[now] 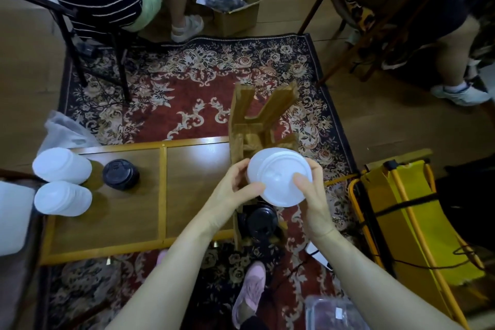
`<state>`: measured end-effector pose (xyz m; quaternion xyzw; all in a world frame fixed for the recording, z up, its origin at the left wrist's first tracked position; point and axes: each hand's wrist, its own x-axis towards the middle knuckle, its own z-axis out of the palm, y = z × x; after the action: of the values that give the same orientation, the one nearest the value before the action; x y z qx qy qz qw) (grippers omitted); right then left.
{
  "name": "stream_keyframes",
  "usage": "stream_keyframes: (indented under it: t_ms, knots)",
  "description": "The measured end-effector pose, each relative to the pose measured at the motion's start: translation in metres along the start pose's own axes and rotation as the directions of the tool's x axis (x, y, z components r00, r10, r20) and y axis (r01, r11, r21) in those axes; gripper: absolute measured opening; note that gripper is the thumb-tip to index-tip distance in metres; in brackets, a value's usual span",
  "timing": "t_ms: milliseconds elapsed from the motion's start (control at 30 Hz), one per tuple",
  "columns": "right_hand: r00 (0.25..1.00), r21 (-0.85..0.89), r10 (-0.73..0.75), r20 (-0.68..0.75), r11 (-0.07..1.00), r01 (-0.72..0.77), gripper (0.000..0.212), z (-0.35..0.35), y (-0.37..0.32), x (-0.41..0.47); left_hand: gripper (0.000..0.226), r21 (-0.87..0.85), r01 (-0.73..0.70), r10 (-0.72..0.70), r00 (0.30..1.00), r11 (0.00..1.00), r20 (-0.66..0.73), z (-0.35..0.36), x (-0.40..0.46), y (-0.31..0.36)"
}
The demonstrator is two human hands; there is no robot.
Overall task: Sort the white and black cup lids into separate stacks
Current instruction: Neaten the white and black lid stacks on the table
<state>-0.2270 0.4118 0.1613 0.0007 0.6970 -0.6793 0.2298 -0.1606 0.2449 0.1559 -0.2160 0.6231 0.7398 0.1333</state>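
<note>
Both hands up at centre frame: left hand point(235, 185) and right hand point(312, 190) pinch one white lid point(278, 177) by opposite edges. Below it, black lids point(261, 221), half hidden, count unclear. At left, two white stacks point(63, 182) and one black stack point(120, 174) on the table point(195, 166).

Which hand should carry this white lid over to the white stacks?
Left, probably. Both hands grip the white lid, but the white stacks stand at the table's far left, on the left hand's side; the right hand would cross over.
</note>
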Motion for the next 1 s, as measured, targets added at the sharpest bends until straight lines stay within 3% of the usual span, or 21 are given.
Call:
stream_keyframes:
  t_ms: [467,767,1000]
  knots:
    - [0.991,-0.040,-0.015,0.133,0.999,0.020,0.061,-0.011,-0.001,0.005,0.117,-0.018,0.013,-0.014,1.000,1.000,-0.008,0.001,-0.007,-0.014]
    - [0.969,-0.055,0.127,0.212,0.991,-0.118,0.063,-0.019,0.007,0.010,0.121,-0.009,0.050,-0.050,0.998,0.999,-0.026,0.000,-0.001,-0.021]
    - [0.900,-0.130,0.293,0.322,0.955,-0.265,0.063,-0.028,0.003,0.028,0.110,0.005,0.107,-0.107,0.993,0.994,-0.049,-0.006,0.011,-0.025]
